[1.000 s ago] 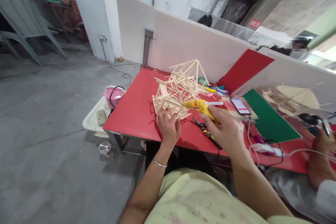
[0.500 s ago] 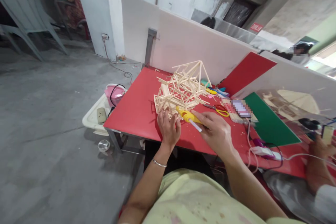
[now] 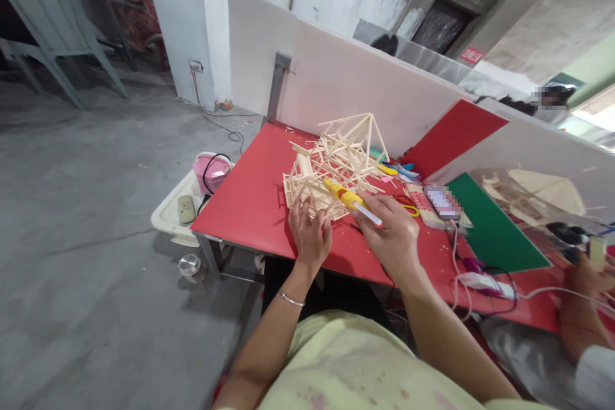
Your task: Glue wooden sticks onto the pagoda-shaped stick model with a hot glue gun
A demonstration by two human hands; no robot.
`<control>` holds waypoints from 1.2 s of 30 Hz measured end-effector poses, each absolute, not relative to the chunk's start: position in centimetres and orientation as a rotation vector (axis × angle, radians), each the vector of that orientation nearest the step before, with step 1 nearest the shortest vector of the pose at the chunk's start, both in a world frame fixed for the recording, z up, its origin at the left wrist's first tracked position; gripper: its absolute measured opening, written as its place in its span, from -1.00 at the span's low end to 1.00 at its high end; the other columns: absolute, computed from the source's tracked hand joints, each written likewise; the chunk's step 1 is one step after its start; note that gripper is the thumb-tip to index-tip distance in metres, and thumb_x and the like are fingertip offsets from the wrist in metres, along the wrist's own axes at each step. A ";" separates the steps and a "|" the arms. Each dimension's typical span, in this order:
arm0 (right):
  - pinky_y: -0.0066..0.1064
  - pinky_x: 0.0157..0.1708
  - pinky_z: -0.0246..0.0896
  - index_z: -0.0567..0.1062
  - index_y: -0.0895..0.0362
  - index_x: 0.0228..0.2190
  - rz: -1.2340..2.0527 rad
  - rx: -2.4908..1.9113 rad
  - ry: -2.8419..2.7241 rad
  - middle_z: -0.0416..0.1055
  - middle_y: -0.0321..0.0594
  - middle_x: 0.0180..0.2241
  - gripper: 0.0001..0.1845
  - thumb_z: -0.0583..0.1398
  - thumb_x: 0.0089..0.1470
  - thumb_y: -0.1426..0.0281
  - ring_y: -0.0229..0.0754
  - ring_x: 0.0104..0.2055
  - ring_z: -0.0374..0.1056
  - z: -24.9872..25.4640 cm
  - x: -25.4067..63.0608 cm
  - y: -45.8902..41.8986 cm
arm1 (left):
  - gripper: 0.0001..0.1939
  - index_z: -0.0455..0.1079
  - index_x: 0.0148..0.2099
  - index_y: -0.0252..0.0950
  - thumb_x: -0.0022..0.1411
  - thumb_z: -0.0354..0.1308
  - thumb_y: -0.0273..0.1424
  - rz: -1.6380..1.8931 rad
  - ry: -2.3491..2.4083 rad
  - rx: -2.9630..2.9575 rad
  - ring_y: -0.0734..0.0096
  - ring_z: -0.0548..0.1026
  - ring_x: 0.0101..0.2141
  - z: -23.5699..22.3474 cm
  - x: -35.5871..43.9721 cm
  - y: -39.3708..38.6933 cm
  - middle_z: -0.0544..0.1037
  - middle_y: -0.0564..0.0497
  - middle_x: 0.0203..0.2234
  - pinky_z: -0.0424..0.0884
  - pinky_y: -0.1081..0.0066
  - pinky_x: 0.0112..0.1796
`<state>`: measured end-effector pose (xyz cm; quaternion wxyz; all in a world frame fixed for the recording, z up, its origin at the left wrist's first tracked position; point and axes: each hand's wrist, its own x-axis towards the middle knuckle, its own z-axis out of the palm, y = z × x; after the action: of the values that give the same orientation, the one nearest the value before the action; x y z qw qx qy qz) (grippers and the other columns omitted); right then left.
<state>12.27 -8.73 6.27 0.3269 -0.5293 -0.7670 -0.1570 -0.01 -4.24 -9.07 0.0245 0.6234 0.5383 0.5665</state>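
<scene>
A model of pale wooden sticks (image 3: 331, 166) stands on the red table (image 3: 240, 205), its peaked frame rising at the back. At its near edge, my left hand (image 3: 307, 234) holds the model, with fingers over the front sticks and the thumb to the right; the fingertips are partly hidden. A yellow glue gun (image 3: 343, 193) is gripped in my right hand (image 3: 391, 230), with a white glue stick protruding from its rear. Its nozzle points up and left, over the model; whether it touches a stick I cannot tell.
Yellow-handled scissors (image 3: 410, 210) lie beyond my right hand. A phone (image 3: 442, 202), a green board (image 3: 500, 224) and a white power strip (image 3: 487, 283) are at the right. A co-worker's hand (image 3: 583, 275) shows there too. Left of the table is a pink bucket (image 3: 211, 172).
My right hand has brought the glue gun left and turned it, then lifted the nozzle slightly away from my left fingers. My left hand has stayed at the model's front edge.
</scene>
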 end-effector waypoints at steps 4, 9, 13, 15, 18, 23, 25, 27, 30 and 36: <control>-0.30 -0.10 0.36 0.53 -0.05 0.10 -0.450 -1.344 -2.004 0.56 -0.20 -0.14 -0.57 0.23 0.20 0.41 -0.14 -0.14 0.47 5.7 11.7 -7.4 | -0.76 0.51 -0.02 -0.17 0.34 0.11 -0.30 1.761 1.670 1.911 0.02 0.08 0.38 -8.8 -0.2 -4.4 0.36 -0.16 0.28 0.16 -0.10 0.25; -0.27 -0.10 0.35 0.52 -0.07 0.10 -0.427 -1.280 -2.076 0.56 -0.19 -0.15 -0.58 0.24 0.21 0.36 -0.13 -0.14 0.47 5.7 11.2 -7.7 | -0.76 0.49 0.00 -0.17 0.32 0.12 -0.31 1.767 1.645 1.912 0.04 0.06 0.39 -9.1 -0.3 -4.3 0.34 -0.14 0.29 0.16 -0.09 0.25; -0.27 -0.09 0.36 0.53 -0.08 0.10 -0.424 -1.249 -2.066 0.56 -0.20 -0.13 -0.58 0.25 0.21 0.39 -0.14 -0.12 0.47 5.8 11.3 -8.0 | -0.74 0.49 0.02 -0.16 0.32 0.12 -0.31 1.783 1.640 1.912 0.04 0.05 0.39 -9.6 -0.2 -4.1 0.32 -0.13 0.30 0.15 -0.08 0.26; -0.26 -0.09 0.36 0.53 -0.06 0.09 -0.470 -1.281 -2.019 0.56 -0.19 -0.13 -0.58 0.25 0.20 0.39 -0.13 -0.12 0.47 5.7 11.5 -7.8 | -0.75 0.50 0.00 -0.15 0.31 0.13 -0.31 1.787 1.650 1.907 0.03 0.06 0.39 -9.6 -0.1 -4.0 0.33 -0.12 0.30 0.16 -0.09 0.26; -0.26 -0.09 0.35 0.53 -0.05 0.10 -0.533 -1.307 -1.978 0.56 -0.17 -0.13 -0.57 0.25 0.20 0.39 -0.12 -0.11 0.47 5.3 11.7 -7.1 | -0.79 0.52 -0.05 -0.14 0.30 0.15 -0.32 1.801 1.666 1.896 0.03 0.09 0.38 -9.4 -0.1 -4.0 0.36 -0.12 0.28 0.18 -0.08 0.25; -0.27 -0.10 0.35 0.52 -0.08 0.10 -0.542 -1.224 -1.992 0.56 -0.20 -0.16 -0.53 0.27 0.16 0.46 -0.14 -0.13 0.47 5.0 11.8 -7.1 | -0.79 0.51 -0.05 -0.15 0.32 0.12 -0.31 1.786 1.667 1.910 0.01 0.08 0.38 -9.1 -0.2 -4.1 0.37 -0.11 0.27 0.20 -0.10 0.23; -0.26 -0.10 0.35 0.50 -0.09 0.12 -0.547 -1.186 -1.961 0.55 -0.20 -0.15 -0.49 0.27 0.15 0.48 -0.13 -0.13 0.46 5.3 11.8 -7.5 | -0.77 0.51 -0.03 -0.16 0.33 0.10 -0.31 1.774 1.654 1.919 0.01 0.07 0.38 -9.0 -0.2 -4.2 0.35 -0.12 0.28 0.20 -0.10 0.24; -0.25 -0.11 0.35 0.49 -0.10 0.14 -0.558 -1.156 -1.926 0.55 -0.18 -0.13 -0.46 0.28 0.14 0.49 -0.13 -0.13 0.46 5.7 11.7 -7.8 | -0.77 0.50 -0.02 -0.17 0.34 0.10 -0.32 1.784 1.640 1.916 0.01 0.08 0.38 -9.0 -0.2 -4.2 0.34 -0.13 0.28 0.19 -0.09 0.24; -0.26 -0.14 0.36 0.49 -0.10 0.13 -0.601 -1.136 -1.891 0.55 -0.18 -0.15 -0.47 0.27 0.14 0.49 -0.13 -0.16 0.46 6.2 11.6 -7.7 | -0.77 0.50 -0.02 -0.17 0.33 0.12 -0.34 1.838 1.607 1.908 0.00 0.08 0.38 -9.1 -0.2 -4.2 0.34 -0.14 0.28 0.19 -0.09 0.25; -0.26 -0.11 0.36 0.50 -0.08 0.14 -0.568 -1.123 -1.910 0.55 -0.18 -0.12 -0.45 0.29 0.12 0.48 -0.13 -0.13 0.46 6.1 11.9 -7.8 | -0.77 0.49 -0.01 -0.18 0.33 0.13 -0.36 1.900 1.574 1.907 -0.04 0.11 0.36 -9.2 -0.3 -4.1 0.35 -0.16 0.27 0.22 -0.13 0.24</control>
<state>11.88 -7.77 6.07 0.4143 -0.4469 -0.7599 -0.2261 -0.26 -4.12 -9.16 0.0119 0.6115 0.5047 0.6093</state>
